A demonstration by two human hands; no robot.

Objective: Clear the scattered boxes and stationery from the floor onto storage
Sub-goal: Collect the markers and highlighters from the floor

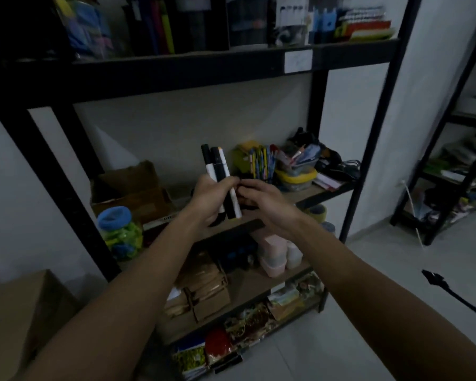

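My left hand (208, 200) grips a small bunch of black-and-white markers (219, 167), held upright in front of the black metal shelving unit (322, 100). My right hand (261, 198) is right beside it, fingers curled toward the lower ends of the markers; whether it holds one I cannot tell. Behind the hands, the middle shelf board (308, 195) carries a cup of coloured pens (261, 163) and a yellow-lidded tub of stationery (296, 174).
An open cardboard box (129, 191) and a jar with a blue lid (120, 236) stand on the left of the shelf. A large cardboard box (19, 317) sits at lower left. A second rack (456, 171) stands at right, across a grey tiled floor (382, 270).
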